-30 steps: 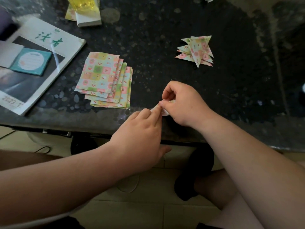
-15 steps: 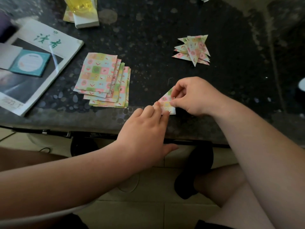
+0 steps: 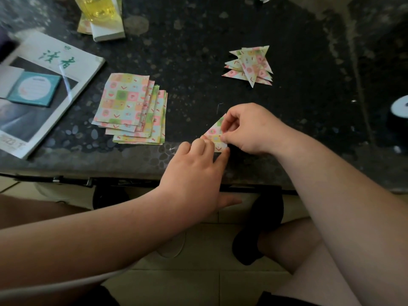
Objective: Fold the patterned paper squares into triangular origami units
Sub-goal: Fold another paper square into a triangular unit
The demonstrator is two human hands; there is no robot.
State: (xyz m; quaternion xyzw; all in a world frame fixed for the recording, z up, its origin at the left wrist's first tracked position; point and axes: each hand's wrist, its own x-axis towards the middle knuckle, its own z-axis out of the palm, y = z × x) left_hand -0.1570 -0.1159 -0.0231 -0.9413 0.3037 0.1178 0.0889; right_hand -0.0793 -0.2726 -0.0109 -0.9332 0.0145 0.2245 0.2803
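A folded triangular piece of patterned paper (image 3: 215,134) lies near the front edge of the dark stone table (image 3: 220,29). My right hand (image 3: 249,129) pinches its right side with thumb and forefinger. My left hand (image 3: 196,173) presses fingertips on its lower left corner, thumb hanging below the table edge. A fanned stack of flat patterned squares (image 3: 130,109) lies to the left. A small pile of finished triangular units (image 3: 250,64) sits farther back, right of centre.
A magazine (image 3: 39,89) with a teal notepad (image 3: 33,88) on it lies at the left edge. A glass of yellow liquid (image 3: 97,7) stands on a white box (image 3: 106,33) at the back. A white round object (image 3: 400,106) sits at the right edge.
The paper piece, earlier almost hidden between my fingers, now lies as a visible triangle on the table. My right hand moved slightly right and back, and my left fingertips came onto the corner.
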